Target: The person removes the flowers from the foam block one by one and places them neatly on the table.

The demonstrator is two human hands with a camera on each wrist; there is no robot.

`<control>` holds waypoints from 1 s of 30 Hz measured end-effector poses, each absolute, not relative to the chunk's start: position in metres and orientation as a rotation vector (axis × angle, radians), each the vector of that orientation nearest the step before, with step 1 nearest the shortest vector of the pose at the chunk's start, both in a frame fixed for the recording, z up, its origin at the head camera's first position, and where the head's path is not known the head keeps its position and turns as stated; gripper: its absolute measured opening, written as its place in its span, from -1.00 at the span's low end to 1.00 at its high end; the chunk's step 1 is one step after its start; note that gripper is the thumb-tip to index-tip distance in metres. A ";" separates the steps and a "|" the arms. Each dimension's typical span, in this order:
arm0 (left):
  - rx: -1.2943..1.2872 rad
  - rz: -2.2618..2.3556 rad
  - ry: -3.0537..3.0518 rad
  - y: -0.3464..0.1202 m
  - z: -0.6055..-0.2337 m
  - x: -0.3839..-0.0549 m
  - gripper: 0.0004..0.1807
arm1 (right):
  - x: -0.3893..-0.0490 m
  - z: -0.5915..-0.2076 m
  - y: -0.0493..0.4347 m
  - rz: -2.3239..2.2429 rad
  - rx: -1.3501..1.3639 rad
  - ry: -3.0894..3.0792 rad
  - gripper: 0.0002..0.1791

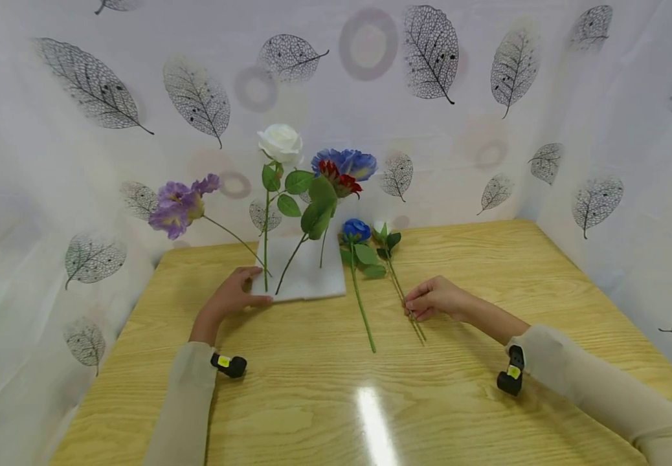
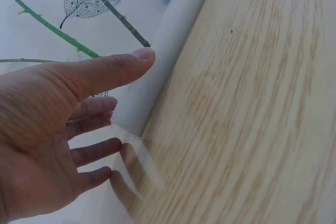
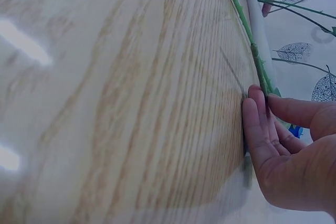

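My left hand point(image 1: 232, 299) holds the left end of a white foam block point(image 1: 313, 275), its thumb on the front edge and its fingers at the side. Standing in the foam are a white rose point(image 1: 280, 144), a purple iris point(image 1: 175, 206) leaning left, a red flower point(image 1: 340, 180) and a blue iris point(image 1: 356, 164) behind it. To the right, my right hand point(image 1: 436, 299) pinches the stem of a white rose point(image 1: 381, 228) between thumb and fingers; this stem point(image 3: 257, 56) shows green in the right wrist view. A blue rose point(image 1: 356, 230) lies between that stem and the foam.
The wooden table point(image 1: 289, 401) reaches back to a white curtain point(image 1: 336, 84) printed with leaves, which also hangs at both sides. The standing flowers rise high above the foam. A bright light reflection shows on the tabletop near the front.
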State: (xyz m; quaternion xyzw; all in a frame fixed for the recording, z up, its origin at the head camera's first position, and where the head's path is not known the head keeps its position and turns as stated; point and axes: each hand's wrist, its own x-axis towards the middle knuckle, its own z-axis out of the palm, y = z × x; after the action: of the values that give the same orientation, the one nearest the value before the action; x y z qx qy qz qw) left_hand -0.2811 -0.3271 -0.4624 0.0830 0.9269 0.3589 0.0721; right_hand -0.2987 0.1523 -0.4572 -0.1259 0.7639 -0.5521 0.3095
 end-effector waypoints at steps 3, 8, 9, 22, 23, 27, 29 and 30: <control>0.250 1.082 2.789 -0.327 -0.463 -0.281 0.01 | -0.298 -0.456 0.152 -1.452 -0.340 2.021 -0.66; 0.251 1.086 2.790 -0.326 -0.462 -0.280 0.01 | -0.298 -0.456 0.152 -1.443 -0.338 2.022 -0.67; 0.252 1.086 2.791 -0.326 -0.462 -0.280 0.00 | -0.298 -0.456 0.152 -1.442 -0.334 2.023 -0.67; 0.257 1.085 2.795 -0.327 -0.462 -0.281 0.00 | -0.299 -0.455 0.152 -1.434 -0.317 2.012 -0.62; 0.256 1.086 2.795 -0.327 -0.462 -0.281 0.00 | -0.299 -0.455 0.152 -1.430 -0.318 2.013 -0.62; 0.254 1.085 2.794 -0.327 -0.463 -0.281 0.00 | -0.300 -0.455 0.151 -1.408 -0.325 2.027 -0.62; 0.253 1.087 2.794 -0.327 -0.463 -0.281 0.00 | -0.301 -0.455 0.151 -1.401 -0.332 2.027 -0.61; 0.252 1.088 2.794 -0.327 -0.463 -0.281 0.00 | -0.301 -0.455 0.151 -1.401 -0.335 2.025 -0.61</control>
State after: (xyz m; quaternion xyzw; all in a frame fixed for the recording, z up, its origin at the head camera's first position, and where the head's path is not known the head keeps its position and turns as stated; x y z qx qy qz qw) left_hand -0.2812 -0.3272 -0.4628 0.0835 0.9265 0.3609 0.0665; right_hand -0.3012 0.1511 -0.4554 -0.1276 0.7714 -0.5338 0.3222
